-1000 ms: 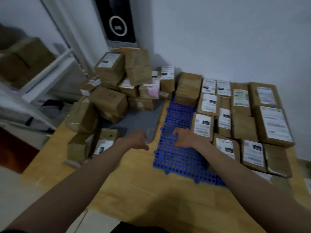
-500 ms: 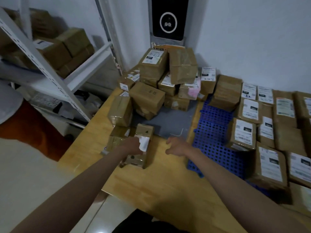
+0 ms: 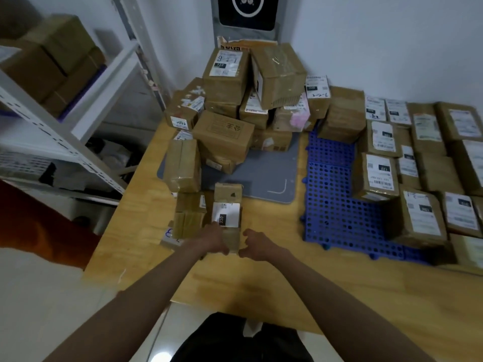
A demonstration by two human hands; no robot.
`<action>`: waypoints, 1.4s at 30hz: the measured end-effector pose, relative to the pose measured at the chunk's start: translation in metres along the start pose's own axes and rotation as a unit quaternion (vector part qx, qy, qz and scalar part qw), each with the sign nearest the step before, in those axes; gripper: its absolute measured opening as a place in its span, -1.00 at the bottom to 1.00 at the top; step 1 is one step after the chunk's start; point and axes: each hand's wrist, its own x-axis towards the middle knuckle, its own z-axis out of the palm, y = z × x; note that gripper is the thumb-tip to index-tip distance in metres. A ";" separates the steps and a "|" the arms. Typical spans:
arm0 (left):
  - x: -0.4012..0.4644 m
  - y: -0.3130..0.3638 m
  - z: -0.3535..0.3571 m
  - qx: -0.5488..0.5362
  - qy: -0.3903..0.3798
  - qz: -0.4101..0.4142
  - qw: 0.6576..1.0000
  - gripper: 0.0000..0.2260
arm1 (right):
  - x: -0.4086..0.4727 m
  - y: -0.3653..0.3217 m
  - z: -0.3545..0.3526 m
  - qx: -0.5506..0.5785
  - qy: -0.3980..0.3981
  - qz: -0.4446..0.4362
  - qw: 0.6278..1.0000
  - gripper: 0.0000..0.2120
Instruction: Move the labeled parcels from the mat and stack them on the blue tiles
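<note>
left hand (image 3: 214, 240) grips near-left side of small labeled parcel (image 3: 226, 215) | right hand (image 3: 254, 242) curled at its right edge, grip unclear | parcel on tabletop (image 3: 274, 270), mat (image 3: 264, 176) just beyond, blue tiles (image 3: 337, 205) off right

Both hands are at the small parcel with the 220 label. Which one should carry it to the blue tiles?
Right, probably. The right hand is on the side of the parcel facing the blue tiles, with bare table between. The left hand sits on its far side, beside other boxes.
</note>
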 end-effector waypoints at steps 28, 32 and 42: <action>0.011 0.014 0.001 -0.074 -0.001 0.106 0.992 -0.28 | -0.033 0.013 -0.009 0.248 0.093 0.048 0.963 -0.45; 0.009 0.028 -0.002 -0.085 -0.010 0.126 0.988 -0.28 | -0.047 0.029 -0.016 0.254 0.102 0.057 0.960 -0.28; 0.000 0.084 0.006 -0.021 0.029 0.187 0.982 -0.12 | -0.082 0.074 -0.037 0.248 0.180 0.026 0.951 -0.31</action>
